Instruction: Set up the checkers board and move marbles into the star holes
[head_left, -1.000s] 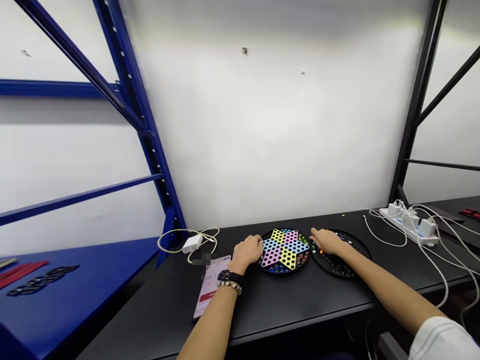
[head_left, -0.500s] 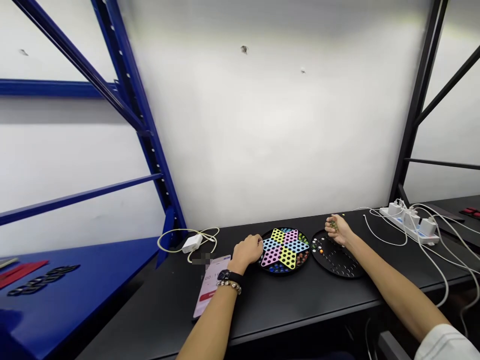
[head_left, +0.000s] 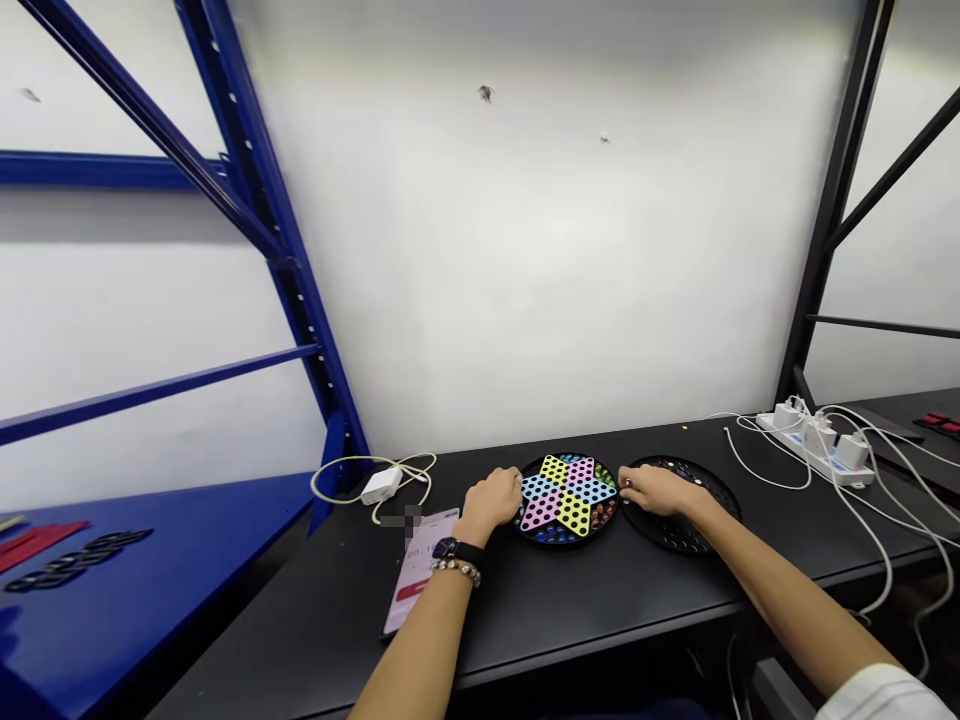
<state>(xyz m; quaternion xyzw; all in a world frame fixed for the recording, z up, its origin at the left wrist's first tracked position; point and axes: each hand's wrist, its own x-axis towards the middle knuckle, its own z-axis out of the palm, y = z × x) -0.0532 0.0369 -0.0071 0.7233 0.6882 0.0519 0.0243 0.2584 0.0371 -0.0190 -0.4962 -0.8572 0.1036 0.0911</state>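
The Chinese checkers board point(head_left: 564, 497) lies flat on the black table, its coloured star full of dark holes. Coloured marbles point(head_left: 559, 536) sit in the compartments around the star. My left hand point(head_left: 491, 500), with fingers curled, holds the board's left rim. My right hand point(head_left: 652, 490) is closed, palm down, over the left side of a round black tray point(head_left: 724, 490), its fingertips close to the board's right rim. What those fingers hold is hidden. A few small pale pieces show in the tray behind the hand.
A phone point(head_left: 420, 575) lies beside my left forearm. Behind it are a white charger point(head_left: 381, 485) and its coiled cable. A white power strip point(head_left: 817, 445) with plugs and loose cables stands at right. A blue rack post point(head_left: 300, 300) rises at left, before the white wall.
My right hand has turned from palm up, with green marbles showing in it, to palm down, and moved left toward the board. My left hand stays at the board's left rim.
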